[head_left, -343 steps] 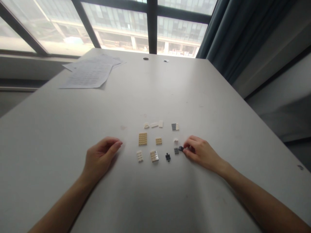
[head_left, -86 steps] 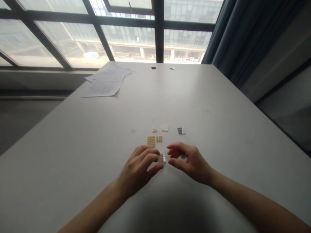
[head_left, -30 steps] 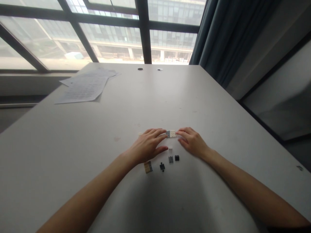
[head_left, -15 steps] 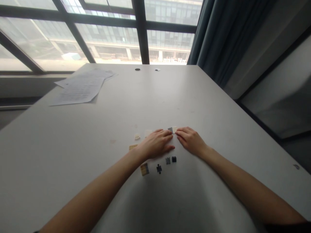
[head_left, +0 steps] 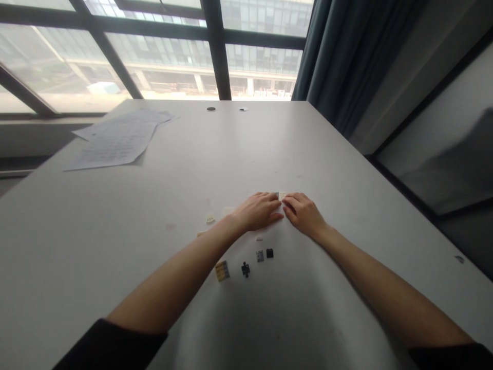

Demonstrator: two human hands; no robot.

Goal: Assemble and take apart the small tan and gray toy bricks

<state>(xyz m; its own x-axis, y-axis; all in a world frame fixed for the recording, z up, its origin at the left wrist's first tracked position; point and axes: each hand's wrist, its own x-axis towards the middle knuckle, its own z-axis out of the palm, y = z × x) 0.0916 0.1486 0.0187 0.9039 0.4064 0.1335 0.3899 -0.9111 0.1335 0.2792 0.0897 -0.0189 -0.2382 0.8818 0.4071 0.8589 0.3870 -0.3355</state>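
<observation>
A small two-tone building-block piece (head_left: 282,196), grey on the left and cream on the right, lies between my fingertips, partly covered. My left hand (head_left: 262,210) has its fingers together on the grey side, thumb stretched out below. From the right, my right hand (head_left: 304,211) grips the cream edge with bent fingertips. Nearer me lie a grey block (head_left: 260,256), a black block (head_left: 269,253), a dark connector piece with knobs (head_left: 245,269) and a tan-and-grey block (head_left: 222,271). A cream curved piece (head_left: 210,219) sits left of my left forearm.
The white table (head_left: 339,288) reaches to the window. Printed papers (head_left: 115,144) lie at its far left. Two round inserts, one dark (head_left: 211,109) and one mostly white (head_left: 243,109), sit near the back edge. A dark curtain (head_left: 339,67) hangs at the right.
Both hands have moved a little away from me and to the right, and the two-tone piece has shifted with them. A small pale piece below my left hand now shows.
</observation>
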